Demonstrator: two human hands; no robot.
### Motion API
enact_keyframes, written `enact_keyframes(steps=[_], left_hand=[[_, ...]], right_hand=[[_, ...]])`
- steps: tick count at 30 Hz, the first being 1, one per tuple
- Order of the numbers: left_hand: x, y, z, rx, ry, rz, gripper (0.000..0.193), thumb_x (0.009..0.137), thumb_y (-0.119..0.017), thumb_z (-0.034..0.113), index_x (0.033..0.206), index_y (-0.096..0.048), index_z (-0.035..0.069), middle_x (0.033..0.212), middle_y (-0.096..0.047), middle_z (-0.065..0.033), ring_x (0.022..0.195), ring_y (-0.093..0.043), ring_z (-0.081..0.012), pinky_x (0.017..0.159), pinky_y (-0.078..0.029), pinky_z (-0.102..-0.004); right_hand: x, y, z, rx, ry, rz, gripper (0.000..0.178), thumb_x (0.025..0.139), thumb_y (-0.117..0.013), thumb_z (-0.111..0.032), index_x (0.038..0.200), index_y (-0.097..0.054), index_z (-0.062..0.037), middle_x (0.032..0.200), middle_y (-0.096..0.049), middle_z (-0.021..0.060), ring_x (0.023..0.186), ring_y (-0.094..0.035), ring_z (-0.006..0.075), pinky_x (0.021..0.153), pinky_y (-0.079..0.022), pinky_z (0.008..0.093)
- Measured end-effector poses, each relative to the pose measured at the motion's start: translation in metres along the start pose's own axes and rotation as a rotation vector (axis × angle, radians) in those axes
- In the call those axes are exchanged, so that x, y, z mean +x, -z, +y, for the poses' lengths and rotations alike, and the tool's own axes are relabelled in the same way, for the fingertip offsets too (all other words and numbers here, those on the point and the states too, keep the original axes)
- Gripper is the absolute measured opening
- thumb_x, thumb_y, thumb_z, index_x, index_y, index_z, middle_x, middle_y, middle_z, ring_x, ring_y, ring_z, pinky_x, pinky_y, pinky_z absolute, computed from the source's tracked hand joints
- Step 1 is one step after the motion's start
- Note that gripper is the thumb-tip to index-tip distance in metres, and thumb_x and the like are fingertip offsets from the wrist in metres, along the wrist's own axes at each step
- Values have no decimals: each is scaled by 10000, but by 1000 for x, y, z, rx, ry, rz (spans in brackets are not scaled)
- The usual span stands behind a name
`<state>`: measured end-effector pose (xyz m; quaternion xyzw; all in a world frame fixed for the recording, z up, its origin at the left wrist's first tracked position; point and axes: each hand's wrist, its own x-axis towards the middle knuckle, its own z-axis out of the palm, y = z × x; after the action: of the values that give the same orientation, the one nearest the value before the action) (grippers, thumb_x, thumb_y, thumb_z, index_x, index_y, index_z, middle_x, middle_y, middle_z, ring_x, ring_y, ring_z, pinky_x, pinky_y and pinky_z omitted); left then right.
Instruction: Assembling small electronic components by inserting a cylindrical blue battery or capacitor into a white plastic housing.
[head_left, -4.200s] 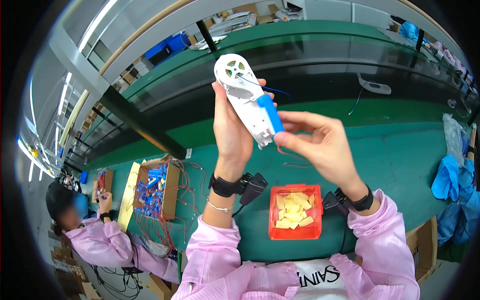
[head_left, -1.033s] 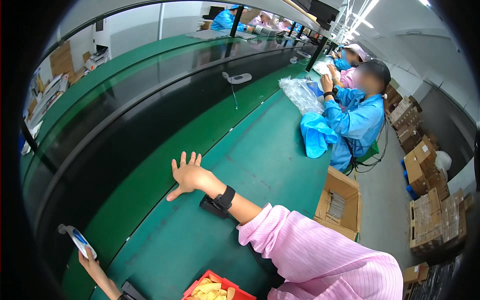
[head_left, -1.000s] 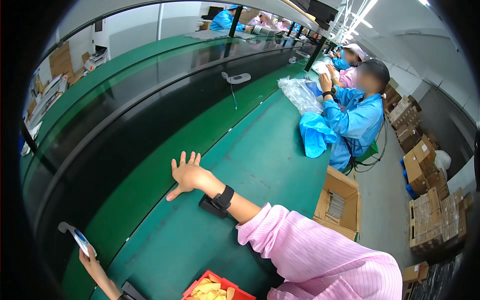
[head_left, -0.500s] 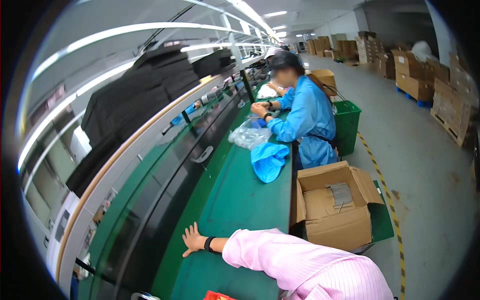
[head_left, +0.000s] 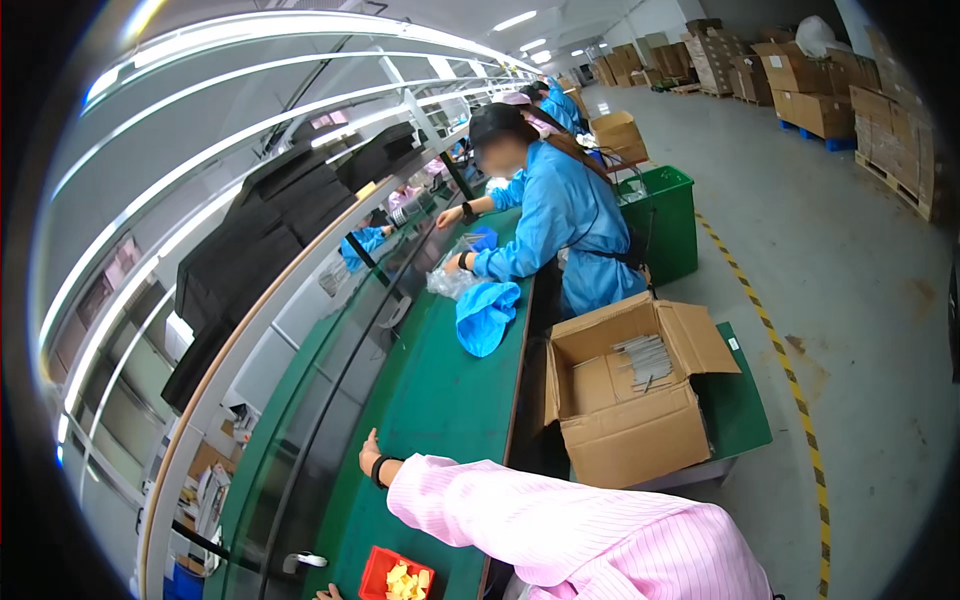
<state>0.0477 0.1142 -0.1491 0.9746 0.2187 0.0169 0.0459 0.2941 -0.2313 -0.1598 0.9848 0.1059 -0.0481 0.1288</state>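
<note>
My right arm, in a pink striped sleeve, reaches across the green bench belt [head_left: 440, 400]. At its end my right hand [head_left: 376, 460], with a black band at the wrist, rests near the belt's far-left side. One finger points up and the hand looks open, holding nothing. Of my left hand [head_left: 328, 593] only some fingers show at the bottom edge; they appear to lie open on the belt. Beside them stands a red bin [head_left: 374, 572] holding small yellow pieces [head_left: 408, 582]. A white object [head_left: 304, 561] lies near the belt's left rail.
Farther along, a co-worker in blue [head_left: 565, 220] leans over the bench near a clear plastic bag [head_left: 452, 282] and a blue cloth cap [head_left: 486, 318]. On the right, an open carton [head_left: 630, 440] holds several grey rods. A green bin [head_left: 665, 225] stands behind it.
The view has shifted, bringing the red bin and my left fingers into sight. My right hand's spread fingers have drawn closer together. The co-worker has stretched an arm over the bench.
</note>
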Motion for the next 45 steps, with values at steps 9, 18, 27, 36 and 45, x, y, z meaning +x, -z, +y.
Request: enact_keyframes(steps=[9,18,27,36,45], left_hand=[[-3,-5,11,36,14,-20,804,887,-272,717,1399,-426,116,1469,-365,-165,1367,-324,-341,1088,-205,-599],[-10,-6,-5,54,6,5,819,886,-301,709,1404,-410,84,1475,-348,-182,1380,-306,-335,1099,-218,-564],[-15,-1,29,10,-17,-44,868,853,-325,748,1406,-409,84,1497,-315,-167,1394,-287,-312,1106,-204,-554],[-13,7,5,40,31,-82,967,814,-340,789,1432,-363,46,1504,-300,-176,1383,-289,-368,1119,-218,-533],[-19,4,0,64,64,-86,956,817,-341,785,1440,-354,60,1510,-295,-166,1378,-294,-381,1119,-218,-538]], right_hand=[[-1,17,-60,-366,-555,-349,594,738,-751,-417,1250,-613,-150,1332,-536,81,1277,-415,357,991,-318,670],[-5,-18,-84,111,51,81,583,781,-719,-376,1299,-575,-152,1394,-482,93,1299,-425,334,1029,-283,648],[44,-53,-52,-132,158,37,562,830,-649,-413,1319,-552,-154,1386,-499,41,1302,-426,303,1045,-269,652],[40,-58,-81,56,198,114,382,944,-486,-300,1274,-588,-134,1331,-550,80,1238,-500,294,1020,-298,656],[-16,-31,-68,-18,261,123,373,952,-487,-256,1294,-568,-130,1340,-526,61,1217,-513,314,986,-346,643]])
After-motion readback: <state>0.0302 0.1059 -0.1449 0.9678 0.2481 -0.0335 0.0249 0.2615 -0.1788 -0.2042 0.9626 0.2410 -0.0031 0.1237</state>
